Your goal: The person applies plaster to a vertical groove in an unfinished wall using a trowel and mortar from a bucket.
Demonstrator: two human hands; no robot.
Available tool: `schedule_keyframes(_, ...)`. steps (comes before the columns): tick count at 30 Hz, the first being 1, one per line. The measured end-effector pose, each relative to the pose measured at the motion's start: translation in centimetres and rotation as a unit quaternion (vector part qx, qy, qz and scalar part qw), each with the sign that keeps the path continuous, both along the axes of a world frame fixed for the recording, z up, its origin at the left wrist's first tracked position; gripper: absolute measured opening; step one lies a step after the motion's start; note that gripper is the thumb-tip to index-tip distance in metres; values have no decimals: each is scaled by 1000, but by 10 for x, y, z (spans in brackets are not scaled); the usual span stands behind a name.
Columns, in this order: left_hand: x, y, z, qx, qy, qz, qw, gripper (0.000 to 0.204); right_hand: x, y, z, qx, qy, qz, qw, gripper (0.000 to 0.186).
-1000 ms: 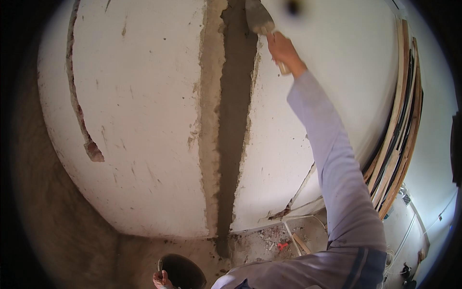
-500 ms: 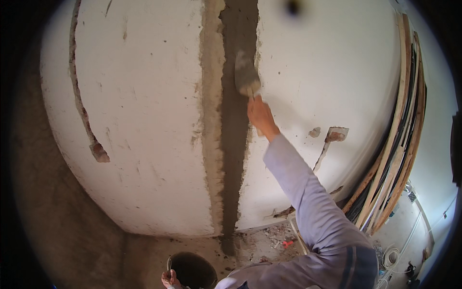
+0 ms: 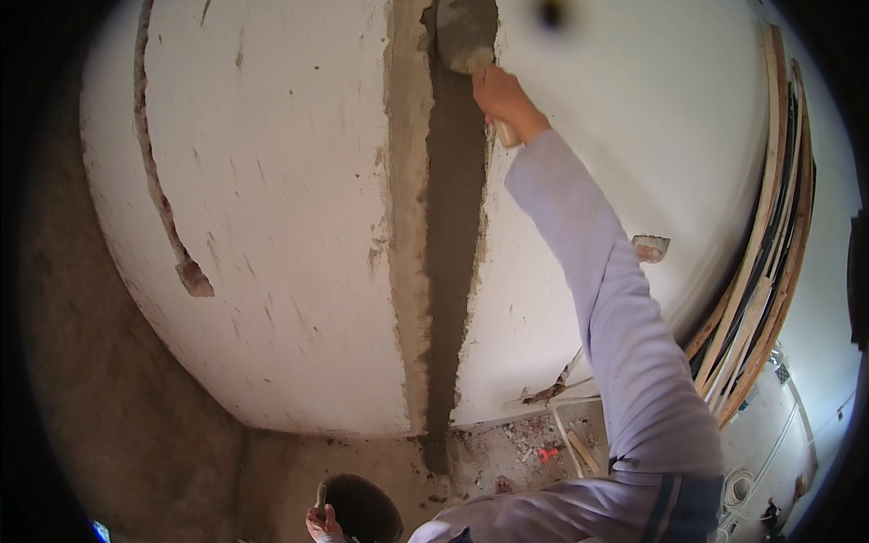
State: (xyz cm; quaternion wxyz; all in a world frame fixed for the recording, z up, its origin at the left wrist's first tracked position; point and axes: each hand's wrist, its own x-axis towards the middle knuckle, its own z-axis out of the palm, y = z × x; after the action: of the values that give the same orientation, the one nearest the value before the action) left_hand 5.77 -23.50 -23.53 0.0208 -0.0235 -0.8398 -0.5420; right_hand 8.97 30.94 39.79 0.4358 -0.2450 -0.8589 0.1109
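The trowel point(image 3: 464, 36) is high up on the dark strip point(image 3: 453, 163) of the wall point(image 3: 272, 226), apparently flat against it. The right hand point(image 3: 505, 95) is closed round its pale handle point(image 3: 508, 136), the natural hold; the broad, thin blade looks stiff, the tool probably light. Seen below the wall's bottom edge, the left hand point(image 3: 321, 523) curls at the left rim of a round bucket point(image 3: 371, 507), likely heavy if filled; whether it grips, I cannot tell. The strip looks damp and smooth, with ragged edges.

Scuffed white wall point(image 3: 290, 181), wooden planks point(image 3: 769, 235) at right, rubble-strewn floor point(image 3: 281, 466)
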Motion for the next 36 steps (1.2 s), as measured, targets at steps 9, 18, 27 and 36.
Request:
schedule_keyframes(9, -29, -23, -85, 121, -34, -28, 992, 44, 5, 2, -218, 19, -39, -53, 998, 26)
schedule_keyframes(18, -6, 32, 36, 58, -73, -41, 995, 30, 69, 33, -193, 56, 13, -76, 995, 29)
schedule_keyframes(27, -29, 45, -5, -53, 6, -27, 998, 45, 44, 32, 51, -47, 70, 2, 996, 39)
schedule_keyframes(36, -29, 48, -28, -8, -35, -70, 997, 46, 11, 45, -156, 33, 27, -87, 995, 32)
